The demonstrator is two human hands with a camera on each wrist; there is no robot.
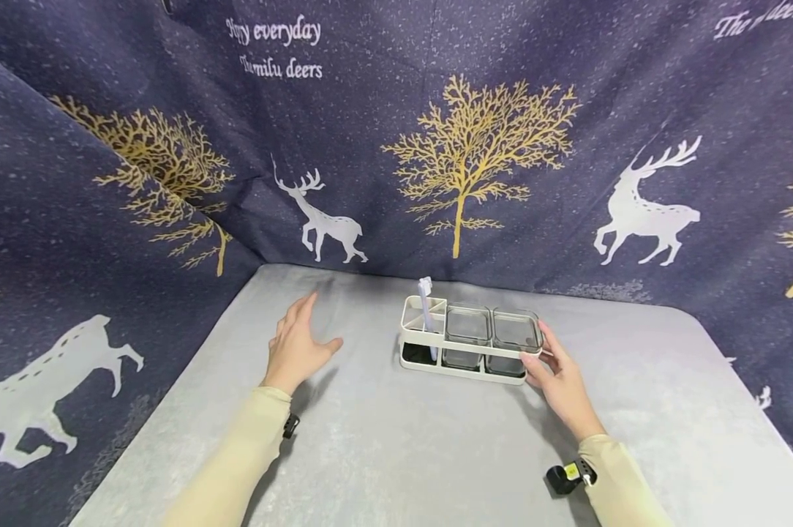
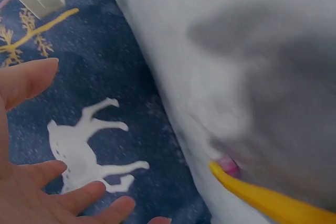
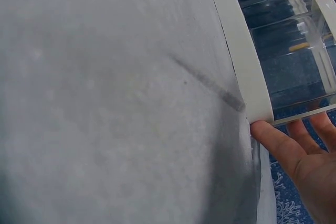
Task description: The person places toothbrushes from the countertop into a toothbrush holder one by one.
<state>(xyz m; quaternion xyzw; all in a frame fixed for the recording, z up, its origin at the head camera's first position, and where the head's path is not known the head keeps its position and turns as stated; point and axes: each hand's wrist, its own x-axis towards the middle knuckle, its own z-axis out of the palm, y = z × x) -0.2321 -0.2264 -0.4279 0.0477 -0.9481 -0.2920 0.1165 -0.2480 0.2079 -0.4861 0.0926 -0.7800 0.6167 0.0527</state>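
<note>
A white toothbrush holder [image 1: 462,342] stands on the grey table. Two clear square cups, the left one [image 1: 469,322] and the right one [image 1: 515,329], sit in it. A pale purple toothbrush [image 1: 426,304] leans upright in its divided left section. My right hand [image 1: 560,380] grips the holder's right end, thumb at the front corner and fingers behind; the right wrist view shows the thumb against the white frame [image 3: 245,72]. My left hand [image 1: 299,351] hovers left of the holder, apart from it, fingers spread and holding nothing.
A dark blue cloth [image 1: 383,146] printed with deer and trees hangs behind and to the left of the table [image 1: 383,439]. In the left wrist view, a blurred yellow curved strip [image 2: 268,198] shows close to the lens; its kind is unclear.
</note>
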